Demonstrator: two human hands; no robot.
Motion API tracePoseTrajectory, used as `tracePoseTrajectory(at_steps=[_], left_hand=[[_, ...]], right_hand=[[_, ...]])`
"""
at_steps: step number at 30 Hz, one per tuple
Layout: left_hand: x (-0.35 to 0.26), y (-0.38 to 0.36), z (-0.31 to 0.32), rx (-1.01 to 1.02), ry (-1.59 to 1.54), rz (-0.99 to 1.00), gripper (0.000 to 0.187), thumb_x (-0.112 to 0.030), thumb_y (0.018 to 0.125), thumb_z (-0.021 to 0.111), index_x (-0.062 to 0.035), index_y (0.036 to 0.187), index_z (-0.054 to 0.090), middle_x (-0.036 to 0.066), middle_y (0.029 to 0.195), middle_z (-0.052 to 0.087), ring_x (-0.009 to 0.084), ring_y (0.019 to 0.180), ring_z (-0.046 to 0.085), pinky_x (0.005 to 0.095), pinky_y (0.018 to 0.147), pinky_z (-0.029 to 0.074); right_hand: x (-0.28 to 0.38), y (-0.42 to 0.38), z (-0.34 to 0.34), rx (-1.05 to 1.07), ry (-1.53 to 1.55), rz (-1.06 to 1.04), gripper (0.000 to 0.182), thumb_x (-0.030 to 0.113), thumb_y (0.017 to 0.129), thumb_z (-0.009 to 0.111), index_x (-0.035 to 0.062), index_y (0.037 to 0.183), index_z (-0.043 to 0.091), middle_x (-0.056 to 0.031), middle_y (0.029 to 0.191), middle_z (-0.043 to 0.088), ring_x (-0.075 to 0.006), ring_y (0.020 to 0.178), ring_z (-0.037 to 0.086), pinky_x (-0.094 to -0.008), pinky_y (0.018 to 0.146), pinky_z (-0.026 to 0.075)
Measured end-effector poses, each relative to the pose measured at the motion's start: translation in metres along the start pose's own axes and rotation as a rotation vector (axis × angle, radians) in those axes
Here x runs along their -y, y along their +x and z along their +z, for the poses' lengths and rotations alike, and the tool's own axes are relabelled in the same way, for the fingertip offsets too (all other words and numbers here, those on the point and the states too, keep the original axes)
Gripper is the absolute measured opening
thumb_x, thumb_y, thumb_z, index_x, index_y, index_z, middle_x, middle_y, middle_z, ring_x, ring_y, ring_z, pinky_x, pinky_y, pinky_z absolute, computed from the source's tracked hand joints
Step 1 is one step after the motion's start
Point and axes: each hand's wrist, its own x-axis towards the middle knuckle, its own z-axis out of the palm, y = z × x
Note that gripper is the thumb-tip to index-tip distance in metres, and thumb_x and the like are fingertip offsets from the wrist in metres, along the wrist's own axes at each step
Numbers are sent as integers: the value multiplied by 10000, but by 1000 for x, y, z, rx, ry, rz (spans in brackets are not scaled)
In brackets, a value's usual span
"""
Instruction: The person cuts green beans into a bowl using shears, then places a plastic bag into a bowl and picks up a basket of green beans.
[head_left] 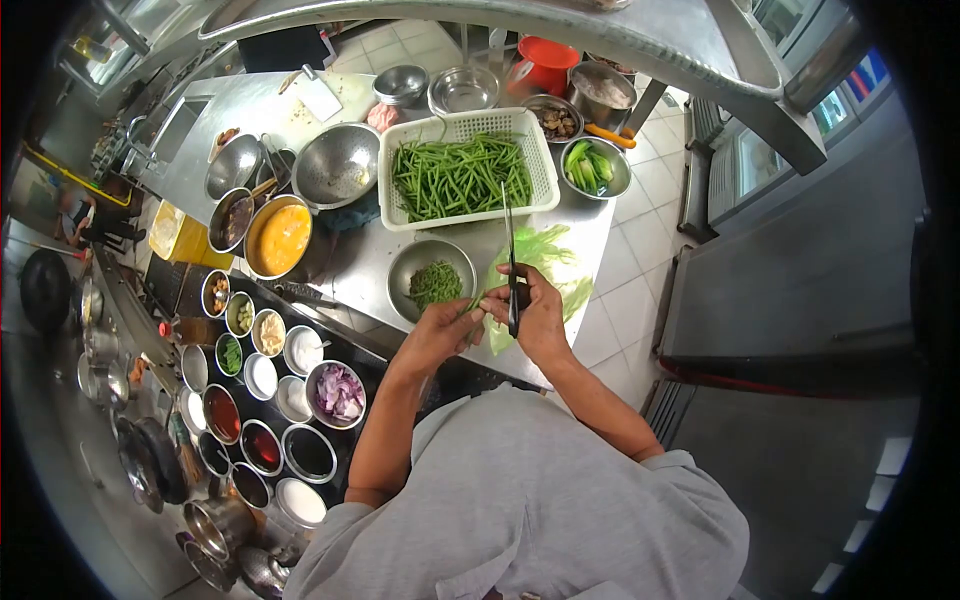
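Note:
My left hand (440, 332) is closed, its fingertips pinching what looks like a green bean (478, 303), mostly hidden by the fingers. Close against it, my right hand (541, 318) grips the black handle of a knife (507, 225), whose narrow blade points away from me. Just beyond my left hand stands a steel bowl (403, 262) with small green trimmings (435, 284) in it. Farther back, a white perforated basket (545, 165) is heaped with long green beans (450, 180). Under and beyond my right hand lies a pale green plastic bag (560, 265).
Left of the basket are a steel colander (335, 160) and a pot of orange-yellow liquid (280, 240). A bowl of green vegetables (590, 168) sits by the table's right edge. Several sauce and ingredient containers (262, 447) crowd the lower left. A metal shelf (640, 45) hangs overhead.

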Motion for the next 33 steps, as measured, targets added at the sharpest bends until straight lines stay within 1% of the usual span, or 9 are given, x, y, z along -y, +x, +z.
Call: tracePoseTrajectory(at_steps=[3,5,16,18,21,23,26,31,33], left_hand=[[-3,-3,1,18,-103,-30,246,-309,1060,562,-80,1115,637,-20,789,596,33,624,458,180,523,348],[-2,-4,1,28,-137,-32,241,-306,1058,566,-83,1119,633,-18,791,599,35,624,464,178,516,349],[6,-11,-1,21,-210,-50,256,-305,1052,585,-65,1140,612,-15,786,544,35,605,422,176,490,322],[5,-12,0,13,-222,-61,225,-316,1037,596,-98,1014,652,-50,768,560,21,593,403,189,500,274],[2,-14,1,18,-256,-65,227,-314,1038,594,-97,1038,661,-49,769,561,21,594,404,187,501,274],[4,-15,1,6,-264,-79,231,-311,1038,592,-93,1048,665,-51,764,557,23,594,404,188,500,272],[6,-17,-1,-1,-269,-111,244,-306,1039,589,-81,1072,675,-55,756,543,26,597,402,190,502,270],[14,-17,-9,-7,-252,-114,279,-302,1040,583,-54,1121,684,-60,749,517,33,603,399,192,515,284],[14,-16,-12,12,-227,-107,264,-287,1027,589,-37,1096,639,-28,779,500,42,614,423,184,483,297]], right_hand=[[8,0,-2,1,44,9,541,100,868,811,9,1322,532,-75,914,744,-140,785,696,-282,715,555],[15,0,-1,-27,181,127,543,92,860,817,16,1319,538,-78,915,741,-128,782,687,-262,689,549],[12,-5,5,47,137,80,533,83,853,824,-1,1298,542,-76,871,738,-106,705,652,-247,638,533],[11,-7,6,46,137,69,528,79,853,823,-2,1292,542,-72,858,736,-105,694,649,-245,631,530],[12,-7,9,26,131,60,513,66,855,816,-4,1283,542,-69,870,731,-104,685,646,-242,619,522],[20,-7,10,-25,179,160,499,53,861,804,-8,1280,540,-69,881,724,-108,693,649,-240,618,517],[13,-6,10,-21,193,96,489,41,866,794,1,1283,542,-71,888,716,-114,702,654,-244,621,520],[5,-4,9,31,171,121,501,36,868,791,-5,1295,532,-88,896,717,-121,717,662,-255,643,545],[6,-4,11,37,182,147,506,34,869,790,-8,1299,527,-93,902,718,-123,721,665,-258,653,554]])
